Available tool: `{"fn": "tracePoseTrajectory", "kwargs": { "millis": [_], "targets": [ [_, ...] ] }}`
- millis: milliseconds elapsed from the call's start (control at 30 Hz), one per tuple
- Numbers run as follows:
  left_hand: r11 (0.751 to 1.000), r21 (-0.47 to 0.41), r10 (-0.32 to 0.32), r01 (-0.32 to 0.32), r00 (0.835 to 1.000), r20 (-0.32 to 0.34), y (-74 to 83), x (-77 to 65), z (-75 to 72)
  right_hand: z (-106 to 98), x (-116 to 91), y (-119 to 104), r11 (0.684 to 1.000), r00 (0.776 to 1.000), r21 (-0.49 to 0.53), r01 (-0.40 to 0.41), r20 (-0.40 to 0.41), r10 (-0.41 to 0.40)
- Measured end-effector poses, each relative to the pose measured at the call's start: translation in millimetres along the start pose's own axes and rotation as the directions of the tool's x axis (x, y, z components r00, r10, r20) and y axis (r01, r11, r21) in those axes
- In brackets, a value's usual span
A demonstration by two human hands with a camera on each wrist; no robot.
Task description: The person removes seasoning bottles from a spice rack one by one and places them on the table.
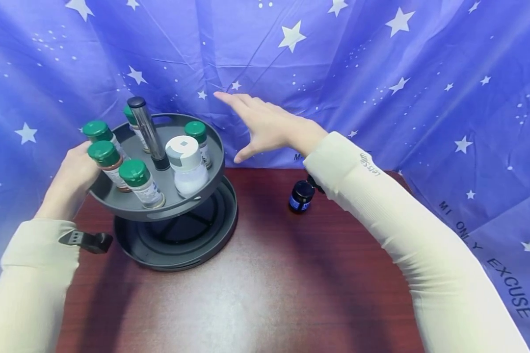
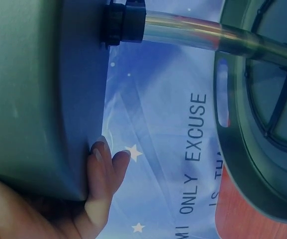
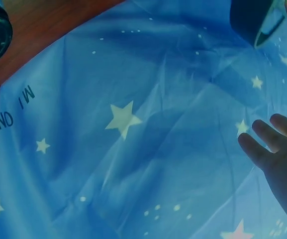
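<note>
A dark grey two-tier turntable organizer stands at the left of the head view. Its upper tray (image 1: 181, 210) is tilted over the lower tray (image 1: 229, 230). My left hand (image 1: 72, 169) grips the upper tray's left side, its fingers (image 2: 101, 169) curled under the tray in the left wrist view. On that tray stand several green-capped spice jars (image 1: 145, 189) and a white-lidded clear shaker (image 1: 189, 171), round a shiny central post (image 1: 146, 130). My right hand (image 1: 265, 122) is raised to the right of the tray, apart from it, thumb and fingers spread and holding nothing.
A small dark jar (image 1: 301, 197) with a blue label stands under my right forearm on the reddish-brown table (image 1: 265, 274). Behind the table hangs a blue curtain (image 1: 357, 63) with white stars and lettering.
</note>
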State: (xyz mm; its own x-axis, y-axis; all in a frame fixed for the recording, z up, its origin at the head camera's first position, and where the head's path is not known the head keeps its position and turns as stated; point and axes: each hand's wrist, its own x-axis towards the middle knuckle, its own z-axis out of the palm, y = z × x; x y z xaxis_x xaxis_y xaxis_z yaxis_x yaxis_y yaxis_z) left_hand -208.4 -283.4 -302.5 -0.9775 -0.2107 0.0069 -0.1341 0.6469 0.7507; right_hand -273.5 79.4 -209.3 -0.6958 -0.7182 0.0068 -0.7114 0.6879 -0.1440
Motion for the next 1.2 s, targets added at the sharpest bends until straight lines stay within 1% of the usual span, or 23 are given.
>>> {"fn": "tracePoseTrajectory", "kwargs": {
  "millis": [267,433,533,700,800,867,1133,1200],
  "targets": [
    [1.0,0.002,0.011,-0.011,1.0,0.005,2.6,-0.4,0.6,6.1,7.5,-16.3,0.999,0.999,-0.032,0.033,0.032,-0.032],
    [1.0,-0.008,-0.006,0.006,1.0,-0.001,3.5,0.1,-0.4,5.7,13.0,-25.7,0.996,0.997,-0.06,0.066,0.046,-0.064],
    [1.0,-0.002,-0.001,0.001,1.0,0.001,3.1,0.5,-1.2,7.5,17.0,-31.3,0.99,0.994,-0.092,0.109,0.033,-0.106],
    [1.0,0.007,0.014,-0.014,1.0,-0.002,2.3,1.6,-1.3,12.9,21.2,-37.4,0.973,0.985,-0.162,0.164,-0.019,-0.169],
    [1.0,-0.003,0.009,-0.009,1.0,-0.01,1.2,2.2,-0.8,15.9,23.3,-40.0,0.965,0.978,-0.176,0.194,-0.038,-0.204],
    [1.0,-0.012,0.001,-0.002,1.0,-0.012,0.3,2.4,0.0,17.7,25.0,-42.0,0.961,0.975,-0.179,0.211,-0.033,-0.22],
    [1.0,-0.003,0.0,0.0,1.0,-0.015,-1.9,3.7,0.7,23.8,32.4,-51.9,0.951,0.973,-0.21,0.226,0.006,-0.23],
    [1.0,-0.022,-0.01,0.01,1.0,-0.011,-2.6,4.6,0.6,25.5,34.0,-53.7,0.952,0.974,-0.208,0.225,0.012,-0.228]
  ]
}}
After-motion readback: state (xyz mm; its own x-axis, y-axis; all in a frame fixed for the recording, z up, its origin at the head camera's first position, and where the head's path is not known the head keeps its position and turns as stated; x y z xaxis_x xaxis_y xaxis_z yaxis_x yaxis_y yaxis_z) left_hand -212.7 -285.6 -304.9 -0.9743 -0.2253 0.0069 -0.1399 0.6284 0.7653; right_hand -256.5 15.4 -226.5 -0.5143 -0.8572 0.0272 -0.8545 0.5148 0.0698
